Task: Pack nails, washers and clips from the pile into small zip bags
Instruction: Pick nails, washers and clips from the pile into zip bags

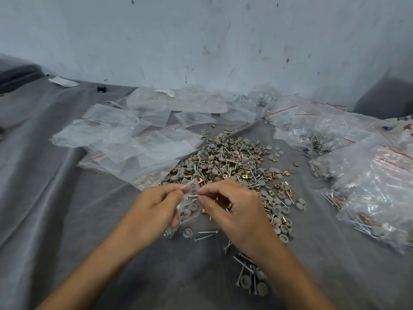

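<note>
Grey cloth (67, 198) under clear, part-filled zip bag (189, 210)

No text can be read. Faint marks on the pale paper sheet (154, 99), upper centre of the frame, are too blurred to make out.

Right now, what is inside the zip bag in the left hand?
Grey washers show through the zip bag; the right hand pinches a nail at its mouth. The left hand covers the bag's left side.
</note>
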Demonstrator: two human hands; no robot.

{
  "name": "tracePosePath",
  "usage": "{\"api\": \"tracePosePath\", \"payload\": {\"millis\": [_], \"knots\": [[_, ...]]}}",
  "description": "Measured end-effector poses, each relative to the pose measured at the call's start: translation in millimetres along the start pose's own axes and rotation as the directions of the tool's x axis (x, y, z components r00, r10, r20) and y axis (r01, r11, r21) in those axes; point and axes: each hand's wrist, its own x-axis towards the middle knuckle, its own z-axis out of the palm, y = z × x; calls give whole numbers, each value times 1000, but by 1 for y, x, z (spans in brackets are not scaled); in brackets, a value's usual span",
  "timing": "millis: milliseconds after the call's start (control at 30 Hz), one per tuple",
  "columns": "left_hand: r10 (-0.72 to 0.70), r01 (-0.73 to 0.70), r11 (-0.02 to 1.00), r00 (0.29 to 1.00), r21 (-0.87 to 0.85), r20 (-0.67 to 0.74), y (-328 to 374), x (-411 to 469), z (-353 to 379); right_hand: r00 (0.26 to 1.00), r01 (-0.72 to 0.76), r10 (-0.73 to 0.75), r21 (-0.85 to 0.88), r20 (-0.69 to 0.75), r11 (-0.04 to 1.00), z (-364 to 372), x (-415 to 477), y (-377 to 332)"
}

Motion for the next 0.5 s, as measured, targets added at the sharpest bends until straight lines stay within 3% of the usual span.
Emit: {"api": "tracePosePath", "payload": {"millis": [500], "knots": [[20,-20,999,1000,26,11,0,-1,-2,1000,26,-26,0,9,1000,1,0,-1]]}}
